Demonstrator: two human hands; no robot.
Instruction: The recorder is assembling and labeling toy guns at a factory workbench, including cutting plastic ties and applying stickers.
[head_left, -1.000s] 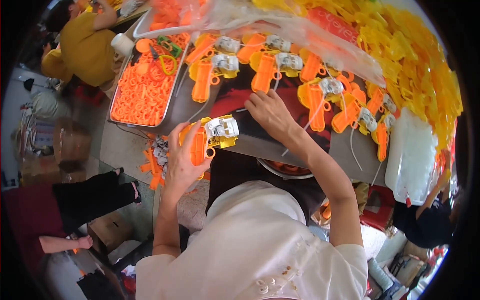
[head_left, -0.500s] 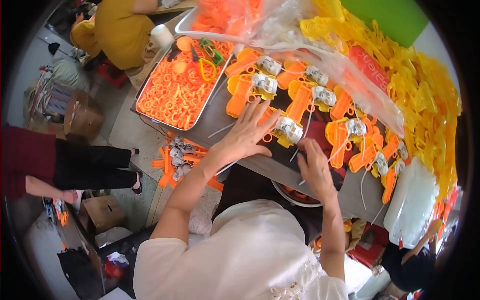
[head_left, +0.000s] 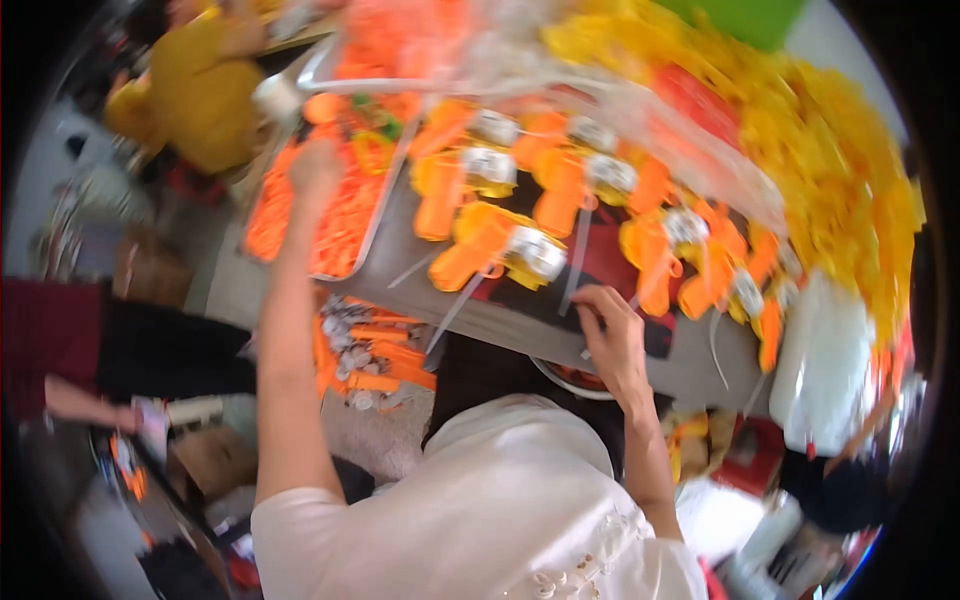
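Observation:
My left hand reaches into a metal-rimmed tray of small orange plastic rings; motion blur hides its fingers. At the table's near edge my right hand has its fingers curled together, and whatever they may hold is too small to make out. Between the hands lies an orange and yellow toy gun with a white-wrapped part at one end. Several similar toys lie in rows behind it and to the right, with thin white straps trailing from some of them.
Yellow plastic parts are heaped at the far right, beside a clear plastic bag. A stuffed translucent bag stands at the right edge. Orange and grey parts lie below the table. Two people are at the left.
My left hand has left the nearest toy and moved left into the tray of rings. My right hand stays by the table edge, its fingers curled. The whole view has shifted slightly.

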